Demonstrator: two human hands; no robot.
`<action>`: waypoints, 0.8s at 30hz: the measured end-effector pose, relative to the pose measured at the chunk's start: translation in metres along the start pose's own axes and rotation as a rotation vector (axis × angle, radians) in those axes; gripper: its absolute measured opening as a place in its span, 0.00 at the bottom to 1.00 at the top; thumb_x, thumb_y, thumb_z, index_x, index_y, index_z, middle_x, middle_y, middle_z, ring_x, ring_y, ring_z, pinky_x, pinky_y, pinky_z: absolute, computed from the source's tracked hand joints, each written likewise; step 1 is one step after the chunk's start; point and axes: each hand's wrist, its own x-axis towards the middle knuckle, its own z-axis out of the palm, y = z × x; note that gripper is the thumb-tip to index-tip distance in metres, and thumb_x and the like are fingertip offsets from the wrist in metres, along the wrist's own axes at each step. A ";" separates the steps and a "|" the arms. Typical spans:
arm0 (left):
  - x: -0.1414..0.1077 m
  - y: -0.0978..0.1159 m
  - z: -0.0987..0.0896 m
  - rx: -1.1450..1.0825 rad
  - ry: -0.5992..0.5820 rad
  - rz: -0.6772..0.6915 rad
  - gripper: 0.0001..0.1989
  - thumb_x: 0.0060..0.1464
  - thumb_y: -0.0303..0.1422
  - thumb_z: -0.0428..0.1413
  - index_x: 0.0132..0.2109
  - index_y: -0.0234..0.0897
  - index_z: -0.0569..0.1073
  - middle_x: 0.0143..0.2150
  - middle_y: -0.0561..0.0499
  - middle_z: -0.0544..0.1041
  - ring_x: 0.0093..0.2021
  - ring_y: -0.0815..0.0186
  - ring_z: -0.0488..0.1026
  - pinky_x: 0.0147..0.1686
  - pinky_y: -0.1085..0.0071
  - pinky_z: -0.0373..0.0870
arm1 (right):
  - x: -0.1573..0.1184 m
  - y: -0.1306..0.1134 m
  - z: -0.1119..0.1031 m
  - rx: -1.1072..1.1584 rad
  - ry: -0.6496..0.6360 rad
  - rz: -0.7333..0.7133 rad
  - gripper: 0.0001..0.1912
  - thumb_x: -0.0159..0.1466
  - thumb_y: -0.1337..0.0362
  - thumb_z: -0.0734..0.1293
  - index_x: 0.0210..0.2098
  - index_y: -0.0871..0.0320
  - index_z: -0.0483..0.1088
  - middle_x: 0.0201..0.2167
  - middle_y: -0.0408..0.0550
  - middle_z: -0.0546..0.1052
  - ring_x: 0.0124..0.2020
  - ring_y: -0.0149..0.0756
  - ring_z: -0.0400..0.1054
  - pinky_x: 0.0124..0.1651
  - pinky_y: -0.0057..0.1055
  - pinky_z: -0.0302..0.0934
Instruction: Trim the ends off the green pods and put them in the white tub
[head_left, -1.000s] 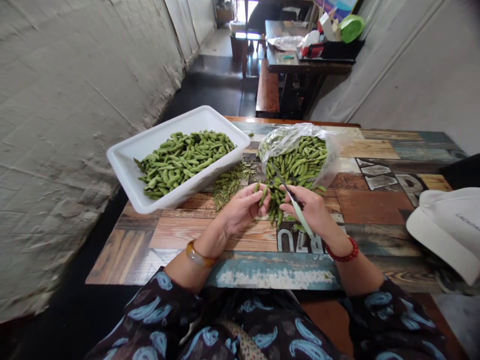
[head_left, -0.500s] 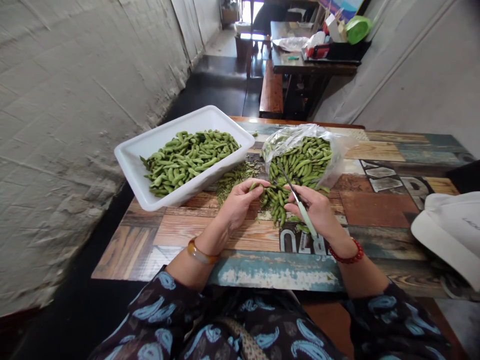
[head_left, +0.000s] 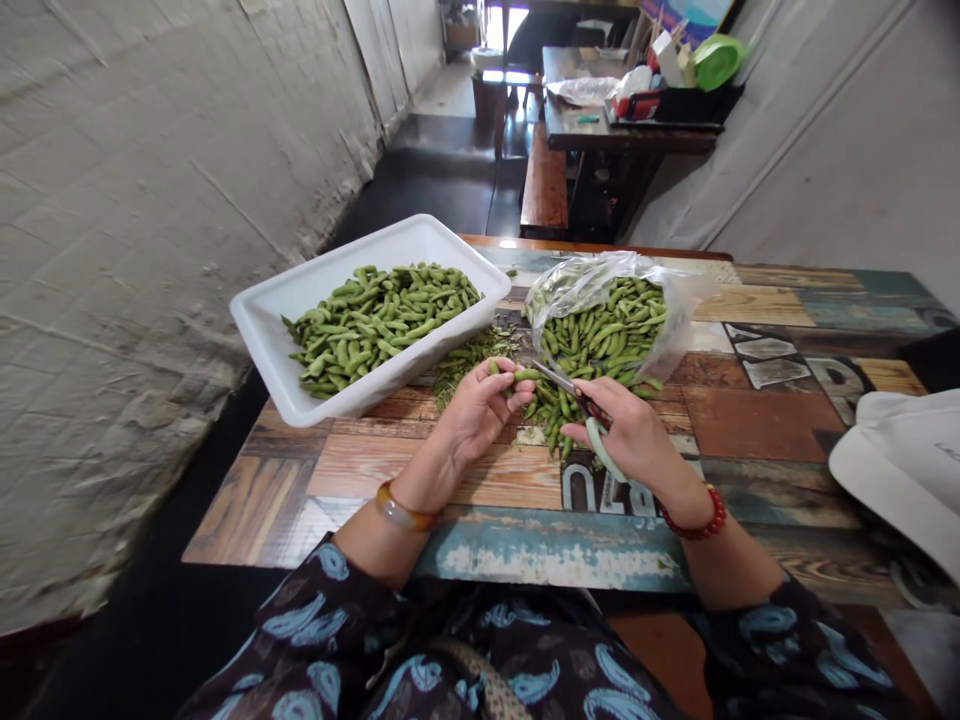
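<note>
The left hand point(head_left: 480, 410) is positioned low over the desk point(head_left: 435, 470), palm turned inward and upward, forearm angled up from the near edge. The right hand point(head_left: 630, 425) is opposite, back of the hand up, forearm angled inward from the right. The wrists carry a bangle point(head_left: 405, 510) (left) and a beaded bracelet point(head_left: 697, 515) (right). The left fingers are closed in a pinch on a green pod point(head_left: 529, 375), which extends toward the right hand. The right fingers are wrapped around the scissors point(head_left: 601, 445), with the blades pointing left and away from the wearer, the tips near the pod. The pod is plump, curved and roughly horizontal. The scissors have metal blades and a pale green handle. Loose pods point(head_left: 553, 415) lie between and just beyond the two sets of fingers. Beyond the right fingers, a clear bag point(head_left: 679, 315) contains more pods. Trimmings point(head_left: 457, 372) are heaped just beyond the left fingers. A white tub point(head_left: 259, 340) of pods is located to the left and beyond them. A white cap point(head_left: 900, 450) is well to the right of the right fingers.
</note>
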 end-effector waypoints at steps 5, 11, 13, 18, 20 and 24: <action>-0.001 -0.003 0.000 -0.001 -0.043 -0.004 0.09 0.47 0.22 0.64 0.36 0.32 0.72 0.30 0.55 0.76 0.31 0.73 0.77 0.36 0.78 0.77 | 0.001 -0.004 -0.002 -0.017 -0.049 0.011 0.25 0.63 0.58 0.71 0.57 0.58 0.67 0.43 0.53 0.74 0.37 0.42 0.72 0.40 0.39 0.71; -0.002 -0.009 0.000 0.078 -0.133 -0.053 0.16 0.44 0.28 0.69 0.37 0.33 0.72 0.29 0.53 0.76 0.28 0.71 0.76 0.31 0.77 0.75 | 0.002 -0.008 -0.003 0.000 -0.054 -0.028 0.24 0.65 0.57 0.70 0.58 0.57 0.66 0.41 0.53 0.73 0.39 0.43 0.71 0.40 0.38 0.69; -0.002 -0.012 -0.001 0.130 -0.150 -0.085 0.17 0.42 0.30 0.70 0.39 0.32 0.73 0.29 0.53 0.76 0.26 0.72 0.75 0.28 0.77 0.74 | 0.003 -0.009 -0.004 0.003 -0.058 -0.029 0.23 0.66 0.57 0.69 0.58 0.58 0.66 0.41 0.53 0.74 0.39 0.43 0.71 0.40 0.38 0.69; -0.002 -0.016 0.000 0.209 -0.172 -0.142 0.18 0.43 0.34 0.70 0.40 0.30 0.76 0.27 0.53 0.74 0.22 0.75 0.70 0.20 0.80 0.65 | 0.003 -0.001 0.000 0.032 0.005 -0.013 0.23 0.65 0.57 0.69 0.57 0.58 0.67 0.42 0.53 0.74 0.41 0.43 0.72 0.43 0.38 0.70; -0.002 -0.016 0.000 0.222 -0.166 -0.127 0.17 0.43 0.34 0.70 0.39 0.31 0.76 0.27 0.53 0.74 0.22 0.75 0.69 0.18 0.81 0.63 | 0.002 0.004 0.002 0.029 0.058 -0.001 0.23 0.65 0.56 0.70 0.56 0.58 0.67 0.42 0.53 0.75 0.41 0.44 0.72 0.43 0.39 0.70; -0.003 -0.012 0.002 0.215 -0.137 -0.070 0.16 0.44 0.34 0.70 0.37 0.33 0.73 0.28 0.54 0.74 0.22 0.75 0.68 0.17 0.81 0.60 | 0.001 0.007 0.002 0.011 0.076 0.000 0.24 0.64 0.55 0.70 0.56 0.57 0.68 0.41 0.53 0.75 0.40 0.44 0.72 0.43 0.40 0.71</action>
